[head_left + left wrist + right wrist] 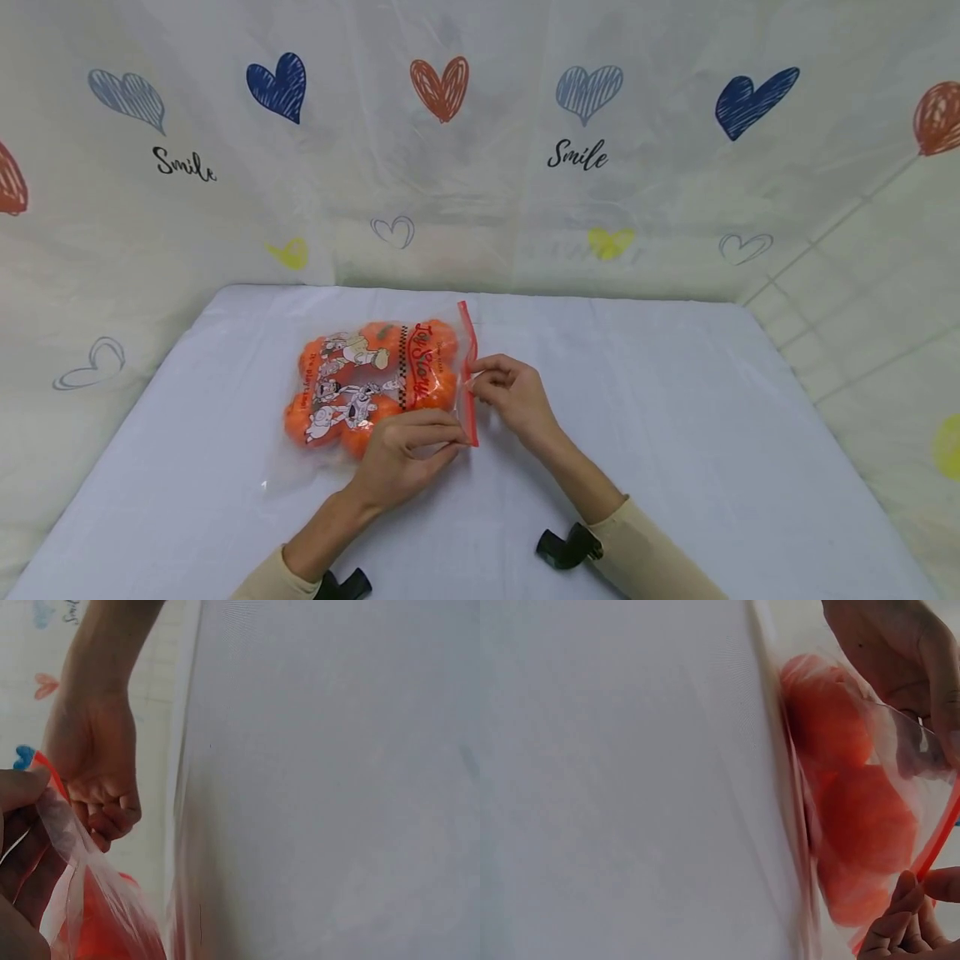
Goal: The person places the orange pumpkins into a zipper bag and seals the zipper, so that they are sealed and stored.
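A clear zip bag (352, 387) with a cartoon print lies on the table, plump with several round orange items (866, 817). Along its right end runs a red zip strip (467, 333). My left hand (412, 454) pinches the near corner of that end between thumb and fingers. Farther up the strip, my right hand (513, 396) pinches the red edge with thumb and forefinger, its other fingers curled. In the right wrist view the red strip stretches between both hands, with the left hand (900, 656) at the top.
A white cloth covers the table (675, 417). Behind it hangs a pale backdrop (495, 183) printed with hearts and words. Black wrist devices (568, 546) sit on both forearms, close over the cloth.
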The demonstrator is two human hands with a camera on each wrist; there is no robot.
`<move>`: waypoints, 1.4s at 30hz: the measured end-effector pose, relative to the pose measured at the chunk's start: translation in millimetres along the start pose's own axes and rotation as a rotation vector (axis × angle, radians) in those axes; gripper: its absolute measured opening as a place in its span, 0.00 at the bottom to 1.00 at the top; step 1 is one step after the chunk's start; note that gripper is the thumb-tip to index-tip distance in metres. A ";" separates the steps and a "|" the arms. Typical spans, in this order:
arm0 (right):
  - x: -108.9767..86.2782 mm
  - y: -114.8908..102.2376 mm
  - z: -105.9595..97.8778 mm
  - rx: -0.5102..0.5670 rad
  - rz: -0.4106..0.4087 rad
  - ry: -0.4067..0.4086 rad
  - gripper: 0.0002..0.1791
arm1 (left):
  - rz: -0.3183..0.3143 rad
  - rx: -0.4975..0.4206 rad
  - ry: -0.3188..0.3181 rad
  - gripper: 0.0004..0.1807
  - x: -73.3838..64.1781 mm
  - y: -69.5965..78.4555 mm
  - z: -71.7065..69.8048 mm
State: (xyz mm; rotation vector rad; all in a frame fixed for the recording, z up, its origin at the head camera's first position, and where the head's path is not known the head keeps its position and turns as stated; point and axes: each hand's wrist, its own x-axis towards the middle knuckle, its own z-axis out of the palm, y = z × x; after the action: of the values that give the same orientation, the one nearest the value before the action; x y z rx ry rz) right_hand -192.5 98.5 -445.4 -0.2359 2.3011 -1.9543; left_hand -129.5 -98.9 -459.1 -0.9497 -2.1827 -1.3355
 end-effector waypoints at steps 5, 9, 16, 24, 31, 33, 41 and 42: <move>-0.5 -0.7 -1.8 0.035 0.095 -0.001 0.11 | 0.014 0.002 0.000 0.11 1.1 -0.2 1.3; -1.6 0.2 -5.1 0.042 0.214 -0.023 0.11 | 0.026 0.046 0.008 0.15 1.4 -0.6 2.3; -1.9 6.3 -9.4 -0.041 0.243 -0.158 0.14 | 0.009 0.140 0.022 0.12 2.2 -0.4 1.6; -1.4 9.4 -9.3 -0.026 0.172 -0.132 0.12 | -0.033 0.340 -0.070 0.21 5.6 0.7 4.6; 0.3 10.1 -12.3 -0.045 0.158 -0.128 0.12 | 0.007 0.413 -0.039 0.18 11.7 -0.4 9.2; 1.2 9.9 -13.3 -0.056 0.158 -0.121 0.11 | 0.015 0.409 -0.007 0.15 12.4 -1.6 9.8; 3.8 10.4 -16.7 -0.077 0.159 -0.123 0.12 | -0.034 0.347 0.033 0.12 12.9 -1.6 7.9; 4.0 9.8 -16.5 -0.079 0.156 -0.123 0.12 | -0.043 0.338 0.031 0.11 12.8 -1.6 7.6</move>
State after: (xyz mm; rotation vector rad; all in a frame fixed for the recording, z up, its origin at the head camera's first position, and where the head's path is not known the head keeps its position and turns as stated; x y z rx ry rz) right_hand -200.0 115.2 -452.3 -0.1726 2.2474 -1.7279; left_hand -139.4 -88.3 -455.3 -0.7495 -2.3178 -0.9477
